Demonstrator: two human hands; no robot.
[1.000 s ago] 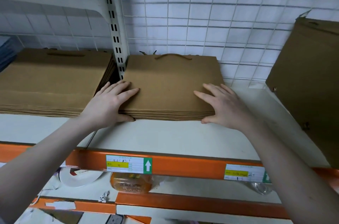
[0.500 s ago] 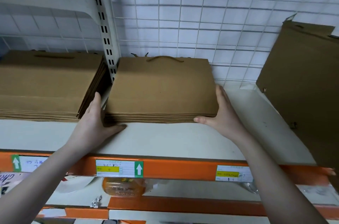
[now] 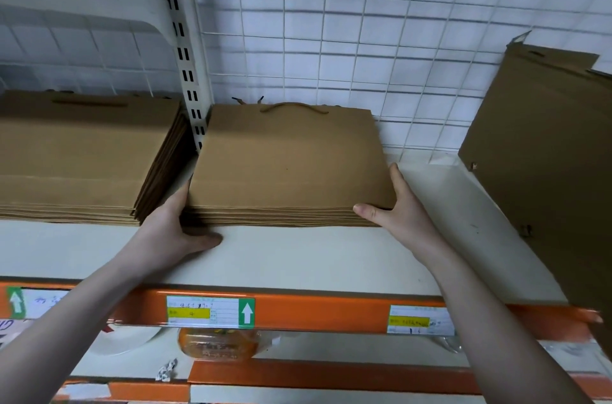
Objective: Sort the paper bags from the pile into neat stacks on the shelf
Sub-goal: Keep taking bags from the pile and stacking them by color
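Note:
A flat stack of brown paper bags (image 3: 288,165) with a cord handle at the back lies on the white shelf (image 3: 314,258). My left hand (image 3: 175,231) presses against the stack's left side, thumb laid along the front bottom edge. My right hand (image 3: 397,211) presses flat against the right side with straight fingers, its thumb on the front corner. A second, wider stack of brown bags (image 3: 79,155) lies to the left. More brown bags (image 3: 546,155) lean upright at the right.
A slotted white upright post (image 3: 185,49) stands between the two flat stacks, with a wire grid (image 3: 364,23) behind. An orange beam (image 3: 314,311) with labels fronts the shelf. Below lie an orange packet (image 3: 218,345) and a white plate (image 3: 129,340).
Both hands slid off the top of the middle stack to its left and right sides and now squeeze it from both sides. The stack's edges look more even.

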